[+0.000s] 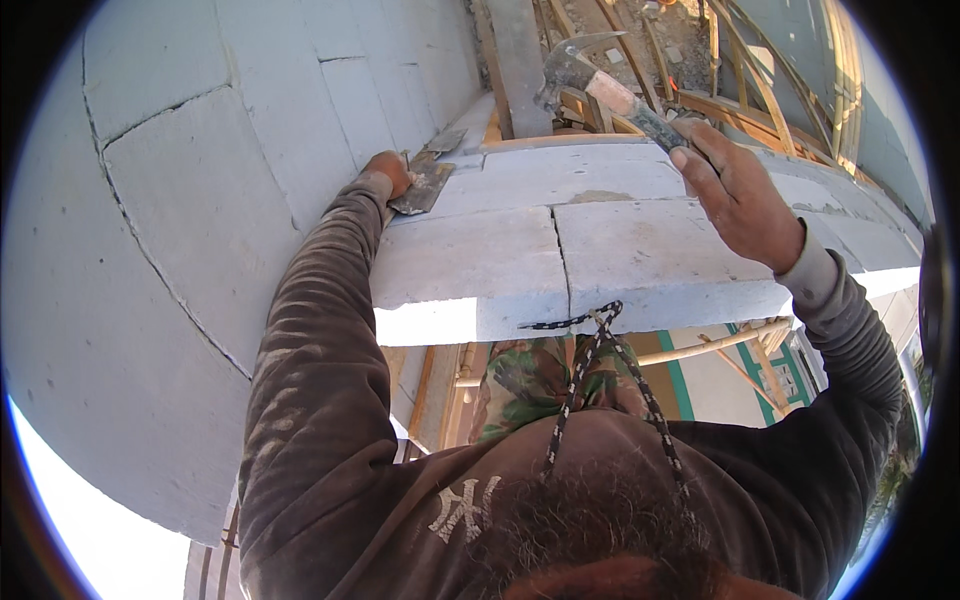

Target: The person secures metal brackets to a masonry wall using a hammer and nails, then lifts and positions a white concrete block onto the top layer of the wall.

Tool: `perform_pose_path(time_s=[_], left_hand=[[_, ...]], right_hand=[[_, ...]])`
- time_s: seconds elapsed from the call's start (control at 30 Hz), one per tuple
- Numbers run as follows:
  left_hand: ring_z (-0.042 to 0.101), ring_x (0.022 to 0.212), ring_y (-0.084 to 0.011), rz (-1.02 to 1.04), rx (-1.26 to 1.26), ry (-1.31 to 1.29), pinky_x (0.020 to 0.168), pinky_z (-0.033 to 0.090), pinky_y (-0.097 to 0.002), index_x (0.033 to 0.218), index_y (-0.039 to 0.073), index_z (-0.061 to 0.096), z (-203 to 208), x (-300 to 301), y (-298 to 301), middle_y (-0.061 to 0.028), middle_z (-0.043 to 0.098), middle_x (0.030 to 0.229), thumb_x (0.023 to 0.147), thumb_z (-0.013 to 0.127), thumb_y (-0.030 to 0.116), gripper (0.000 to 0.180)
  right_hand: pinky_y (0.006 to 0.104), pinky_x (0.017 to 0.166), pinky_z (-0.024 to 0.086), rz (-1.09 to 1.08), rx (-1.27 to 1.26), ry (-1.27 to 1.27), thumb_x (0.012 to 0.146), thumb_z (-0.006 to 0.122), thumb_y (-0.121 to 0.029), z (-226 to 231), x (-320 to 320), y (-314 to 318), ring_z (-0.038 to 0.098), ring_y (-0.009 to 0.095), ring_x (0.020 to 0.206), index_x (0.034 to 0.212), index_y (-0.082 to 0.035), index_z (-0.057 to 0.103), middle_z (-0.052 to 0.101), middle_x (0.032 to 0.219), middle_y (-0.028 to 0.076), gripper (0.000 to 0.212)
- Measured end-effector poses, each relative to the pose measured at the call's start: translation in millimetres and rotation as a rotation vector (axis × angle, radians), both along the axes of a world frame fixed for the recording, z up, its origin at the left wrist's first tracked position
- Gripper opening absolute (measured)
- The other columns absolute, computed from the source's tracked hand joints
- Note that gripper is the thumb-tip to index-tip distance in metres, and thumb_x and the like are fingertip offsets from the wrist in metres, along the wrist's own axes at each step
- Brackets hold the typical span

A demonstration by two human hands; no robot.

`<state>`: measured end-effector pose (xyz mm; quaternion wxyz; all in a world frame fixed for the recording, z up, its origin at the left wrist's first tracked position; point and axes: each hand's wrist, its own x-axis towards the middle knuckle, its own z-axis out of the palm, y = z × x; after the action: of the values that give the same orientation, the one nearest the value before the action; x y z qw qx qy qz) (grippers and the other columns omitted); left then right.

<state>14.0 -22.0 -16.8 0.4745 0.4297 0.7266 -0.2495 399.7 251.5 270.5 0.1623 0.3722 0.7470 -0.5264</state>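
Gripping a claw hammer raised above the white block wall, the right hand is closed round its handle while the left hand clasps a trowel lying flat on the block top.

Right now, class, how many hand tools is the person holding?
2. A claw hammer is raised in the right hand; a flat metal tie is pressed on the block wall by the left hand.

Dark brown hoodie, dust-streaked long sleeves, pale ribbed cuffs; black-and-white speckled drawcord; white mark on chest; camouflage trousers below.
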Motion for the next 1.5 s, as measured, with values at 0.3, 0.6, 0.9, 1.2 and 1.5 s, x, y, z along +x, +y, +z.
perform_pose_path(time_s=[0.3,0.6,0.9,1.2,1.5], left_hand=[[0.067,0.100,-0.0338,0.032,-0.026,0.017,0.088,0.051,-0.0421,0.095,0.004,0.072,1,1,7,-0.0184,0.071,0.103,0.087,0.077,0.035,0.032],[0.069,0.090,-0.0328,0.074,0.008,0.031,0.082,0.052,-0.0429,0.084,0.006,0.074,-6,-2,0,-0.0183,0.073,0.093,0.084,0.080,0.035,0.029],[0.070,0.098,-0.0347,-0.009,-0.044,0.055,0.088,0.054,-0.0420,0.097,0.004,0.078,-16,-5,-8,-0.0186,0.074,0.103,0.083,0.080,0.040,0.038],[0.068,0.111,-0.0361,0.030,-0.127,0.050,0.095,0.054,-0.0398,0.106,-0.002,0.075,-13,1,16,-0.0217,0.072,0.116,0.079,0.086,0.034,0.046],[0.069,0.109,-0.0364,0.121,-0.141,0.048,0.093,0.054,-0.0405,0.105,-0.003,0.075,2,0,10,-0.0222,0.072,0.113,0.077,0.087,0.037,0.050]], right_hand=[[0.0336,0.060,0.049,0.000,-0.309,0.036,0.105,0.049,-0.026,-159,-164,-79,0.059,0.021,0.072,0.129,0.003,0.053,0.057,0.085,0.011,0.038],[0.0463,0.079,0.055,0.029,-0.149,0.025,0.102,0.049,-0.018,-197,-179,-113,0.070,0.040,0.093,0.106,0.012,0.061,0.067,0.099,0.025,0.033],[0.0438,0.073,0.055,0.039,0.005,0.214,0.098,0.053,-0.014,-200,-174,-114,0.069,0.035,0.084,0.104,0.007,0.064,0.070,0.089,0.017,0.024],[0.0435,0.055,0.049,0.241,0.265,0.479,0.103,0.046,-0.017,-320,-129,-156,0.061,0.027,0.061,0.119,0.002,0.054,0.061,0.074,0.018,0.026],[0.0409,0.044,0.053,0.238,-0.259,0.069,0.107,0.047,-0.029,-218,-163,-119,0.063,0.028,0.052,0.104,-0.001,0.062,0.062,0.068,0.011,0.033]])
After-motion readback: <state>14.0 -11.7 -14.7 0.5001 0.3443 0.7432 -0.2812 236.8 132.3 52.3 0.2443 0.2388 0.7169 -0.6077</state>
